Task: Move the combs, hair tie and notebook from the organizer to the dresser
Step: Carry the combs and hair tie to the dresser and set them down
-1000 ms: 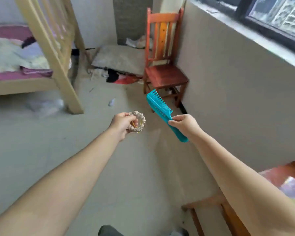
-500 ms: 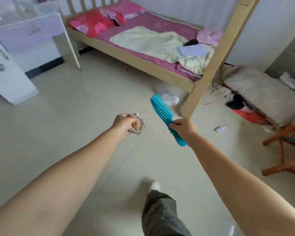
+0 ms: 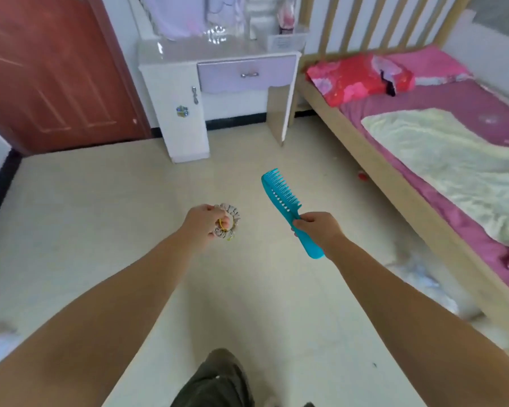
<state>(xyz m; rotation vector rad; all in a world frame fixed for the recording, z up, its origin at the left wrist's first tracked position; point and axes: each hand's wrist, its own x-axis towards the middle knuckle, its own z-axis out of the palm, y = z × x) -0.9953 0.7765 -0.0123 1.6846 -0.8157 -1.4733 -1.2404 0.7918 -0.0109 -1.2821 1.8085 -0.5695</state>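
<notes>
My left hand (image 3: 202, 220) is closed on a beige patterned hair tie (image 3: 231, 217), held out over the floor. My right hand (image 3: 316, 230) grips the handle of a teal wide-tooth comb (image 3: 282, 196), teeth facing right and the head pointing up and away. The white dresser (image 3: 218, 58) with a lilac drawer and glossy top stands straight ahead against the far wall, well beyond both hands. The organizer and the notebook are out of view.
A red-brown door (image 3: 50, 71) is left of the dresser. A wooden bed (image 3: 379, 160) with purple sheet, pale blanket and pink pillows runs along the right. A small box (image 3: 282, 41) sits on the dresser top. Crumpled plastic (image 3: 417, 277) lies by the bed.
The view has swung left from the chair and wall, past the bed, to face the dresser and door. Both hands keep the same hold on the hair tie and comb.
</notes>
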